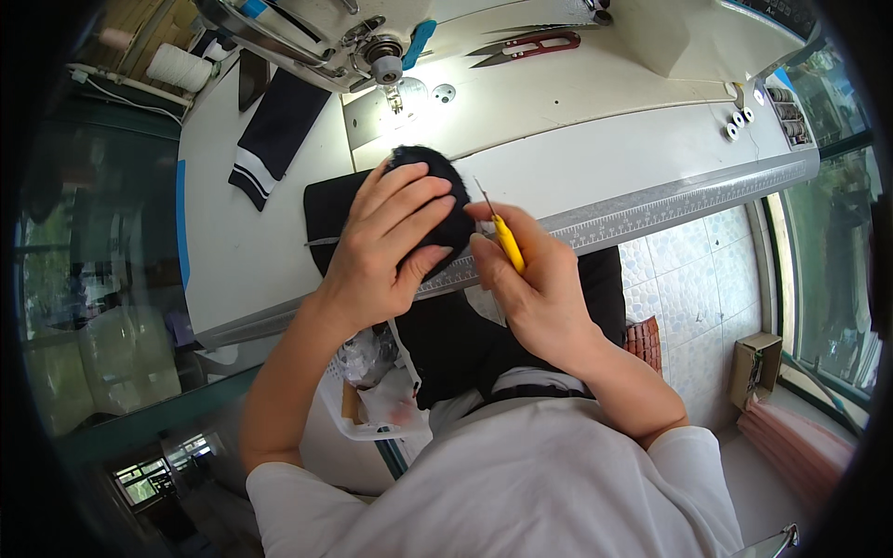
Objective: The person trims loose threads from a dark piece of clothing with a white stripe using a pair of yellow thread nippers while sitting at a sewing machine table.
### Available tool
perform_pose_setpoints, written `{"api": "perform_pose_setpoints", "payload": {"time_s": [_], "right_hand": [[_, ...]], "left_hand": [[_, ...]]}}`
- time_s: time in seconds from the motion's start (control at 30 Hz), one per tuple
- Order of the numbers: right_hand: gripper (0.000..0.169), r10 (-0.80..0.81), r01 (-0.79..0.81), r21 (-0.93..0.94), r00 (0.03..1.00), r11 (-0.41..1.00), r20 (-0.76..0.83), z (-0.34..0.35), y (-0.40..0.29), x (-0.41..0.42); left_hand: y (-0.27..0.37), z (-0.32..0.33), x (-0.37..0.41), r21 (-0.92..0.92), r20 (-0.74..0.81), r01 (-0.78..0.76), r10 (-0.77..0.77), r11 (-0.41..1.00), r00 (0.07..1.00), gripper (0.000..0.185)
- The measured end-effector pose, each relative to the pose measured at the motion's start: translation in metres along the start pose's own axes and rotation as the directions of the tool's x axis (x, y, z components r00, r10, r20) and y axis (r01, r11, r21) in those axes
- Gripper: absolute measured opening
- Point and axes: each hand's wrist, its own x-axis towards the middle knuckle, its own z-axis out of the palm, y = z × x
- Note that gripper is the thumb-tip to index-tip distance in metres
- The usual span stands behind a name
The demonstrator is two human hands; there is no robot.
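Observation:
My left hand (391, 237) lies over a piece of black cloth (450, 230), fingers on top and thumb along its lower edge. That cloth has a fuzzy upper edge and sits at the front of the sewing machine table (230, 279). More black fabric (324, 209) shows to the left of my wrist; whether it is joined to the held piece is hidden. Just right of the cloth, my right hand (537, 279) holds a slim, pointed sewing tool with a yellow handle (509, 244). Its thin metal tip points up and away from me, apart from the cloth.
Beyond the cloth stands the lit sewing machine head (385, 63). Thread snips (537, 49) with red handles lie on its bed. A black tube of cloth with white stripes (279, 136) rests at left. Three bobbins (738, 120) sit at right. A ruler strip (628, 209) lines the front edge.

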Motion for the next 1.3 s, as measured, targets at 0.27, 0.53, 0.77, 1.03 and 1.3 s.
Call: {"api": "perform_pose_setpoints", "payload": {"time_s": [0.27,0.53,0.77,1.03,1.3], "right_hand": [[0.024,0.022,-0.022,-0.007,1.0,1.0,-0.014,-0.031,0.015,-0.041],[0.018,-0.11,0.061,-0.33,0.985,0.942,-0.133,-0.029,0.017,-0.036],[0.017,-0.271,0.195,-0.443,0.956,0.875,-0.115,-0.034,0.012,-0.037],[0.032,-0.375,0.32,-0.304,0.916,0.897,-0.144,-0.026,0.021,-0.033],[0.033,-0.221,0.195,-0.297,0.973,0.935,-0.057,-0.03,0.017,-0.031]], "left_hand": [[0.035,0.035,-0.013,0.109,-0.258,0.193,-0.16,0.975,0.953,0.025],[0.053,0.037,-0.001,0.212,-0.208,0.152,-0.108,0.965,0.972,0.019],[0.045,0.048,-0.009,0.112,-0.256,0.089,-0.057,0.99,0.965,0.023],[0.039,0.05,-0.011,0.071,-0.288,0.066,-0.042,0.995,0.957,0.025],[0.037,0.05,-0.012,0.042,-0.292,0.049,-0.035,0.998,0.956,0.025]]}}
